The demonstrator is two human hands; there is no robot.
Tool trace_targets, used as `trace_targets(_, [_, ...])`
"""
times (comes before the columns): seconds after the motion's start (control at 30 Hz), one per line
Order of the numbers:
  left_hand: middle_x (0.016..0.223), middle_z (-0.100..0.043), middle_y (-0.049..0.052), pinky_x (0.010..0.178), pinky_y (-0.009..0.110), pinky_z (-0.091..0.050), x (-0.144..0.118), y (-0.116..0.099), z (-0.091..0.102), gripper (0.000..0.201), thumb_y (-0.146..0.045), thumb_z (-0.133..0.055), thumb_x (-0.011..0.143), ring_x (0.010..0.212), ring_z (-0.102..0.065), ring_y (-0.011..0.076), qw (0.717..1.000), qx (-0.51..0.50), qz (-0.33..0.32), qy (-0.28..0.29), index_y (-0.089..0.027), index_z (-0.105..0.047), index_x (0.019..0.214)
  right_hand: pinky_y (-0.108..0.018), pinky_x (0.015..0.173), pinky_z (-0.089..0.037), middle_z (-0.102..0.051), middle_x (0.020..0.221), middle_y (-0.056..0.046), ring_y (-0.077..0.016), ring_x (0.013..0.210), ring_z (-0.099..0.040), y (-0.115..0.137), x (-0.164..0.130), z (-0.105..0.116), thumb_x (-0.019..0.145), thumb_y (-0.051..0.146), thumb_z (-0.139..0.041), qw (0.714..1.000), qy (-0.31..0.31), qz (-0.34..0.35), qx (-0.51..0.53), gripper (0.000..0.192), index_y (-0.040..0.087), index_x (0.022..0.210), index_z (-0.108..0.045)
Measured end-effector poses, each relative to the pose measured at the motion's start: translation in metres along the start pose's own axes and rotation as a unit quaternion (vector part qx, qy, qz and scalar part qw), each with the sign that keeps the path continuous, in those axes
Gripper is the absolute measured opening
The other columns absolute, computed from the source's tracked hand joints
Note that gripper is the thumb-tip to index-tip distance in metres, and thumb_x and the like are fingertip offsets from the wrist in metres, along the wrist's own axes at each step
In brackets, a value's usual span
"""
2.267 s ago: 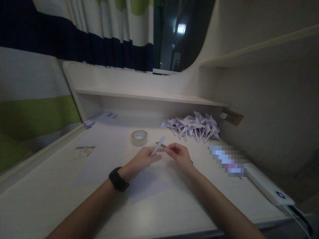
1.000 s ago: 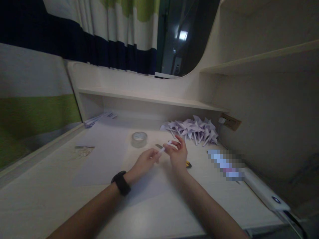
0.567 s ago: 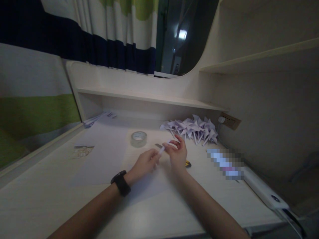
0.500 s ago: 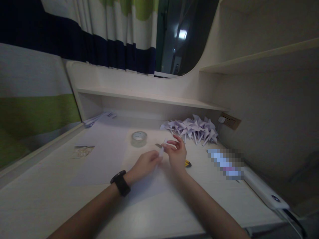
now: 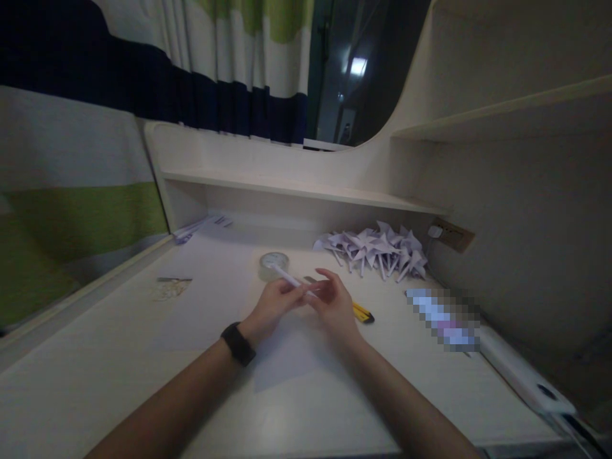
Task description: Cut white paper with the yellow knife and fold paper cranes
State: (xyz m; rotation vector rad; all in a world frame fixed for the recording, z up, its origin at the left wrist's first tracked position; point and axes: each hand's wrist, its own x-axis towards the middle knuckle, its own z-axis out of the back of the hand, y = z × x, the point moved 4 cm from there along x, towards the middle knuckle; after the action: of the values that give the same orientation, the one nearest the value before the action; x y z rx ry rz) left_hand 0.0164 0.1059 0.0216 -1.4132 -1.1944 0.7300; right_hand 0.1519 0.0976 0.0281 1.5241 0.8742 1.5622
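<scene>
My left hand (image 5: 273,304) and my right hand (image 5: 333,306) meet over the middle of the desk, both pinching a thin rolled white paper stick (image 5: 289,278). The stick slants up to the left, its free end over the roll of clear tape (image 5: 274,264). A black band sits on my left wrist. A sheet of white paper (image 5: 287,357) lies flat under my hands. A yellow utility knife (image 5: 362,312) rests just right of my right hand.
A heap of folded paper pinwheels (image 5: 377,247) lies at the back right near a wall socket (image 5: 454,234). A white power strip (image 5: 521,376) runs along the right edge. Loose sheets (image 5: 198,226) sit at the back left, a small packet (image 5: 169,288) at the left.
The stick has swung from pointing up-right to pointing up-left, toward the tape roll. My hands have closed together around it. The view has shifted a little to the left.
</scene>
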Motion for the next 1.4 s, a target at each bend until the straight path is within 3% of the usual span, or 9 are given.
trace_targets(0.1, [0.096, -0.069, 0.011, 0.076, 0.028, -0.046, -0.001, 0.002, 0.002, 0.026, -0.036, -0.073, 0.076, 0.087, -0.062, 0.0176, 1.0, -0.02, 0.021, 0.008, -0.014, -0.07, 0.089, -0.031, 0.069, -0.054, -0.067, 0.076, 0.001, -0.0173, 0.071, -0.066, -0.001, 0.0, 0.001, 0.068, 0.018, -0.071, 1.0, -0.024, -0.004, 0.002, 0.049, 0.023, 0.113, -0.054])
trace_targets(0.2, [0.088, -0.068, 0.006, 0.067, 0.024, -0.045, -0.001, -0.001, 0.009, 0.021, -0.033, -0.076, 0.072, 0.084, -0.061, 0.0158, 0.999, -0.011, 0.034, -0.019, -0.016, -0.07, 0.083, -0.031, 0.069, -0.053, -0.067, 0.073, 0.001, -0.0175, 0.07, -0.066, -0.001, 0.001, 0.004, 0.066, 0.017, -0.073, 0.999, -0.036, -0.013, 0.01, 0.05, 0.023, 0.112, -0.054])
trace_targets(0.33, [0.072, -0.066, 0.003, 0.056, 0.021, -0.044, 0.002, -0.016, 0.029, 0.023, -0.033, -0.079, 0.068, 0.068, -0.061, 0.0129, 0.994, 0.057, -0.014, -0.093, -0.016, -0.07, 0.081, -0.03, 0.067, -0.051, -0.068, 0.072, 0.002, -0.0174, 0.069, -0.066, -0.006, 0.004, 0.007, 0.064, 0.018, -0.074, 0.999, -0.041, -0.02, 0.001, 0.049, 0.023, 0.109, -0.056])
trace_targets(0.43, [0.067, -0.067, 0.004, 0.055, 0.023, -0.048, 0.005, -0.027, 0.041, 0.027, -0.032, -0.08, 0.065, 0.063, -0.064, 0.0147, 0.987, 0.113, -0.04, -0.107, -0.015, -0.069, 0.082, -0.03, 0.067, -0.051, -0.068, 0.074, 0.001, -0.0175, 0.068, -0.065, -0.012, 0.008, 0.011, 0.065, 0.019, -0.074, 0.999, -0.039, -0.011, -0.011, 0.048, 0.023, 0.109, -0.056])
trace_targets(0.63, [0.076, -0.068, 0.007, 0.066, 0.031, -0.056, 0.007, -0.025, 0.034, 0.03, -0.041, -0.067, 0.077, 0.074, -0.07, 0.021, 0.982, 0.169, -0.048, -0.065, -0.013, -0.061, 0.085, -0.03, 0.069, -0.05, -0.066, 0.075, 0.001, -0.0169, 0.07, -0.063, -0.018, 0.012, 0.015, 0.068, 0.022, -0.071, 1.0, -0.026, 0.006, -0.015, 0.044, 0.022, 0.109, -0.055])
trace_targets(0.87, [0.086, -0.066, 0.007, 0.059, 0.027, -0.05, 0.002, -0.01, 0.019, 0.028, -0.041, -0.042, 0.094, 0.071, -0.067, 0.0169, 0.942, 0.296, -0.127, -0.093, -0.016, -0.052, 0.104, -0.027, 0.066, -0.047, -0.059, 0.075, 0.002, -0.0147, 0.071, -0.058, -0.015, 0.013, 0.019, 0.074, 0.024, -0.065, 0.999, -0.032, 0.032, -0.019, 0.034, 0.022, 0.107, -0.055])
trace_targets(1.1, [0.083, -0.067, 0.005, 0.066, 0.027, -0.047, 0.001, -0.032, 0.023, 0.019, -0.036, -0.062, 0.082, 0.079, -0.063, 0.0192, 0.883, 0.433, -0.163, -0.081, -0.017, -0.064, 0.079, -0.027, 0.065, -0.045, -0.058, 0.073, 0.004, -0.0135, 0.066, -0.057, -0.013, 0.016, 0.017, 0.073, 0.02, -0.066, 0.999, 0.008, 0.041, -0.015, 0.036, 0.022, 0.106, -0.053])
trace_targets(1.27, [0.063, -0.066, 0.002, 0.057, 0.023, -0.043, 0.001, -0.028, 0.018, 0.026, -0.035, -0.055, 0.085, 0.056, -0.058, 0.0133, 0.911, 0.399, -0.104, 0.017, -0.017, -0.07, 0.073, -0.028, 0.067, -0.047, -0.06, 0.073, 0.003, -0.0144, 0.068, -0.06, -0.014, 0.012, 0.014, 0.073, 0.018, -0.065, 0.998, 0.017, 0.042, -0.049, 0.035, 0.022, 0.106, -0.055])
trace_targets(1.4, [0.055, -0.062, 0.001, 0.053, 0.022, -0.04, 0.002, -0.024, 0.019, 0.03, -0.035, -0.055, 0.085, 0.049, -0.053, 0.0118, 0.916, 0.391, -0.087, 0.014, -0.017, -0.071, 0.067, -0.029, 0.068, -0.048, -0.061, 0.073, 0.002, -0.0148, 0.069, -0.06, -0.013, 0.011, 0.014, 0.073, 0.019, -0.064, 0.998, 0.019, 0.037, -0.056, 0.034, 0.022, 0.105, -0.055])
